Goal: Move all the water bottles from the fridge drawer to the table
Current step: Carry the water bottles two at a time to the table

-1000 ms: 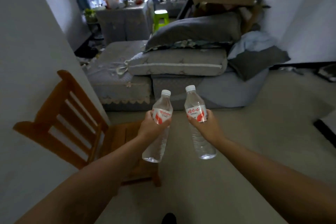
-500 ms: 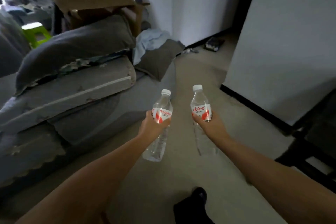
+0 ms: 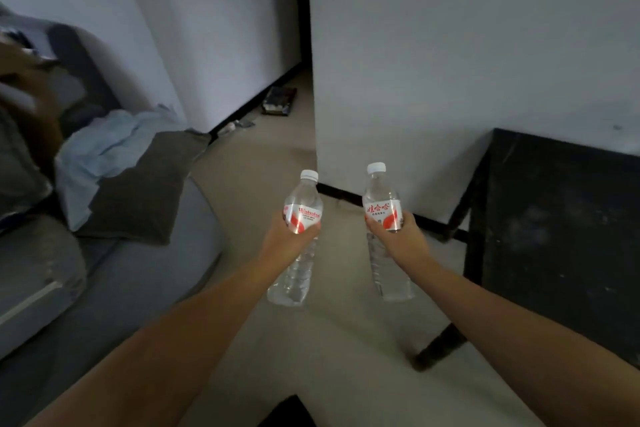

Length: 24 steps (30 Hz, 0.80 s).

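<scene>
two clear capped bottles, upright.

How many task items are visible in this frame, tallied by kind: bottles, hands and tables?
Water bottles: 2, the left bottle and the right bottle
Hands: 2, the left hand and the right hand, each with a closed grip on its bottle
Tables: 1, the black table
Total: 5

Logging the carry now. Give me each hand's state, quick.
Left hand: closed around a water bottle.
Right hand: closed around another water bottle.
</scene>
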Motion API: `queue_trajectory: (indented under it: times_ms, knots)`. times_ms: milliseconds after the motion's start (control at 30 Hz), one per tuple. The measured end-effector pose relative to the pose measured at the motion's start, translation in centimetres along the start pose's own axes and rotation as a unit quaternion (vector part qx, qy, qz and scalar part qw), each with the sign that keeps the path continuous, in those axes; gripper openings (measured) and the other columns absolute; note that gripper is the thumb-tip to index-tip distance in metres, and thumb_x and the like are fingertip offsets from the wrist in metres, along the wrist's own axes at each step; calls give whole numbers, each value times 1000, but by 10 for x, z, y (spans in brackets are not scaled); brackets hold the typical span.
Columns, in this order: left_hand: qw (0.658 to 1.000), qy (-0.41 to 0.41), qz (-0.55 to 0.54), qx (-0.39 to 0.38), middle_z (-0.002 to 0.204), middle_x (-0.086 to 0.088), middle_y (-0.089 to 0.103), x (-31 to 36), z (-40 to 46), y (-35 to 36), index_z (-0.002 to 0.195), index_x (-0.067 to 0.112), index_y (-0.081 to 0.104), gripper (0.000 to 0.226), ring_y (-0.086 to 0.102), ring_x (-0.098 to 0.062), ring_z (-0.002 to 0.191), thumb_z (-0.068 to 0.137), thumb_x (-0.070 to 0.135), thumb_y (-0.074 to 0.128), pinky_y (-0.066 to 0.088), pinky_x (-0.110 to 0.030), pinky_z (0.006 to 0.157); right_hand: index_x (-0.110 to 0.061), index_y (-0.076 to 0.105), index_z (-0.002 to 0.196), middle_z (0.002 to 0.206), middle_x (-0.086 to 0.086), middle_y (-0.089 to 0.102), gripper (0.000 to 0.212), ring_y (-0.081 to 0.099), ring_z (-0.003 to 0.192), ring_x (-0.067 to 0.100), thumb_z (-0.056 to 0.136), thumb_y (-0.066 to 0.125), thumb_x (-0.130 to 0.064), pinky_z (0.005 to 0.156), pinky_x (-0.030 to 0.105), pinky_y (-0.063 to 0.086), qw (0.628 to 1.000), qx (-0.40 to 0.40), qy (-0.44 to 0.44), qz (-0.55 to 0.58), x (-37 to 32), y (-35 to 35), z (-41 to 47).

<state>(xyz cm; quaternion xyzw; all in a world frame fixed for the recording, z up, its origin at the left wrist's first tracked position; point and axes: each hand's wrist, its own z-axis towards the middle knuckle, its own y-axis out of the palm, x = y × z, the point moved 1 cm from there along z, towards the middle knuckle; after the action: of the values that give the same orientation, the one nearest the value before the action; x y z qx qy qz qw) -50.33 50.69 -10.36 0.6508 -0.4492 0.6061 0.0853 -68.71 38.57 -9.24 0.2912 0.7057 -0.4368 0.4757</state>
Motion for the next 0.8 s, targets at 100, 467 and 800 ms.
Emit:
queue_trajectory:
  times_ms: [100,467,800]
  knots:
    - [998,19,6,-53,105,-1,66,27,56,39,116,16,54,53,64,-15,90,74,41,76,46,-27,74,-19,49,116,103,-5,61,51,60,93,15,78,73,-43,77,29,47,998,47,33,-3,8,-23,47]
    - [965,139,102,-200,113,2,58,164,252,168,129,20,42,70,59,-20,97,73,49,74,48,-32,85,-17,44,129,115,1,61,61,62,100,17,81,70,-44,85,32,51,975,206,76,29,3,-95,216]
    - [905,206,143,-344,126,-5,57,255,318,309,134,19,37,74,59,-26,109,76,48,73,51,-41,92,-20,41,128,101,-10,58,59,58,83,4,82,68,-45,64,17,45,920,347,162,80,26,-187,274]
